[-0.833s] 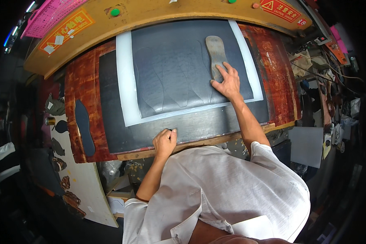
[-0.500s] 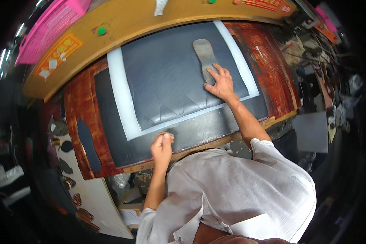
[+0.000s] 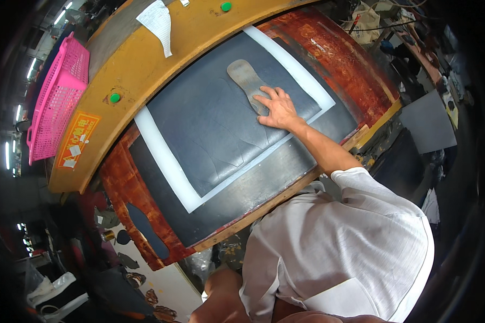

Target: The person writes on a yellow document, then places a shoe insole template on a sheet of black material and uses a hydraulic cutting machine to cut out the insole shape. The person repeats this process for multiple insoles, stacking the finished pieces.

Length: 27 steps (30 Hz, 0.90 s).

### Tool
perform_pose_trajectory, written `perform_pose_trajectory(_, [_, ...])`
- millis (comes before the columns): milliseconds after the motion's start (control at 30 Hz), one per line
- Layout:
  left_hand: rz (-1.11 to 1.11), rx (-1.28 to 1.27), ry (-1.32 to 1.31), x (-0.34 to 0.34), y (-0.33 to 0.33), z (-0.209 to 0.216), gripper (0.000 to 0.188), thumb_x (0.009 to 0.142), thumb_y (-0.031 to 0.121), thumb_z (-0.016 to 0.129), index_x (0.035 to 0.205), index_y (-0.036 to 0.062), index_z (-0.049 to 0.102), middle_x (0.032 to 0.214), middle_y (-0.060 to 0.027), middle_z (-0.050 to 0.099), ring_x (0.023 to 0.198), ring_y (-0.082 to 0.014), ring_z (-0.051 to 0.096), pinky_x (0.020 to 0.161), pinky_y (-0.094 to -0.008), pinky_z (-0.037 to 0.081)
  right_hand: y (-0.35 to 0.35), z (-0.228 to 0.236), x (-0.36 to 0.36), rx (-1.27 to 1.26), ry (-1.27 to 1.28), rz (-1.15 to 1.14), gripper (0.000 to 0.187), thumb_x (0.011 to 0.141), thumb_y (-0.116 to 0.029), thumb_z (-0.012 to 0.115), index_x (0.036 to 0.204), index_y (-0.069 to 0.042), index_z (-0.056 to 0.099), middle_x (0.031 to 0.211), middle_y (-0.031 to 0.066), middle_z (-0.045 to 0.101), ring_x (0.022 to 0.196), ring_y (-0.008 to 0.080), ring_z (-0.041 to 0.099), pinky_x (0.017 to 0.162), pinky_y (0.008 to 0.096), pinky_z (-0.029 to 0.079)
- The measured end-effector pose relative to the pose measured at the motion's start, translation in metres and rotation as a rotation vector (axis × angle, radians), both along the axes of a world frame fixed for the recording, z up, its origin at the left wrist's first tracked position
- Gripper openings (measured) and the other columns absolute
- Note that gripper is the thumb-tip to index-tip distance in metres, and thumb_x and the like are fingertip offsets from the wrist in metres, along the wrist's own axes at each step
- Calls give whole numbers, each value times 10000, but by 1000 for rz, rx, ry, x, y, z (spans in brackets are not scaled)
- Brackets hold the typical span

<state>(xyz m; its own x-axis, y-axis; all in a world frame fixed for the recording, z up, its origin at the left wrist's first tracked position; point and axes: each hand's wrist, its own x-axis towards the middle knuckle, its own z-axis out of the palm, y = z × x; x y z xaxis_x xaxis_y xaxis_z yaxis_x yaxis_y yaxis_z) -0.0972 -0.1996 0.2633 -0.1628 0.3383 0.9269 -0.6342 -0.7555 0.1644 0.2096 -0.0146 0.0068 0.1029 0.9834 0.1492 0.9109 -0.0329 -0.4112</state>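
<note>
My right hand (image 3: 278, 109) lies over the near part of a grey, sole-shaped plate (image 3: 244, 74), its fingers spread and slightly bent across the top. The thumb is at the plate's left edge, and my palm and fingers hide part of the near end. Under the plate is a dark sheet (image 3: 199, 124) with curved crease-like lines toward its near edge. A white layer (image 3: 164, 159) shows along the sheet's sides and front. Of my left arm, only bare skin shows near the bottom edge; the hand itself is out of sight.
A yellow machine beam (image 3: 145, 70) with green buttons spans the far side. On it rests a pink plastic basket (image 3: 59, 99). A dark sole-shaped piece (image 3: 148, 231) lies on the red-brown board (image 3: 129, 185) at left. Cut scraps lie on a pale board (image 3: 167, 288) below.
The view has turned, so the table appears tilted. My left hand has drawn back from the table's front edge and left the picture. My right hand stays on the plate.
</note>
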Motion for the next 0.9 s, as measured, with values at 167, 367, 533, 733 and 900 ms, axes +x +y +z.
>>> perform_pose_trajectory(167, [-20, 57, 215, 12, -8, 28, 123, 939, 48, 664, 832, -6, 639, 803, -177, 694, 795, -305, 724, 604, -356, 579, 1, 3, -2, -16, 26, 0, 742, 753, -439, 791, 1457, -246, 661, 1632, 83, 441, 1448, 443, 393, 1198, 547, 378])
perform_pose_trajectory(367, [77, 51, 957, 43, 14, 68, 245, 1000, 251, 615, 923, 20, 637, 933, -185, 725, 780, -302, 738, 674, -407, 611, 17, 25, 21, -42, 511, 57, 766, 741, -321, 858, 1466, -172, 660, 1573, 153, 489, 1436, 363, 478, 1168, 488, 448])
perform_pose_trajectory(533, [378, -425, 820, 111, 19, -13, 411, 1104, 305, 546, 903, -19, 698, 850, -175, 734, 656, -308, 726, 575, -401, 609, 33, 62, 125, -76, 1224, 1, 726, 838, -365, 803, 1475, -55, 646, 1408, 158, 679, 1338, 252, 592, 1115, 396, 478])
perform_pose_trajectory(733, [269, -1301, 962, 177, 41, -97, 219, 1086, 134, 599, 1134, -32, 733, 990, -113, 767, 841, -175, 720, 785, -323, 587, -16, 96, 244, -236, 1236, 188, 732, 812, -276, 750, 1490, -32, 627, 1317, 120, 697, 1176, 213, 641, 1037, 352, 490])
perform_pose_trajectory(900, [164, -1590, 902, 206, 58, -161, 319, 1116, 271, 626, 1217, -13, 732, 1035, -65, 758, 886, -114, 693, 820, -290, 579, -41, 108, 288, -625, 1084, 276, 798, 775, -318, 741, 1505, -27, 607, 1403, 122, 673, 1310, 248, 605, 1140, 376, 429])
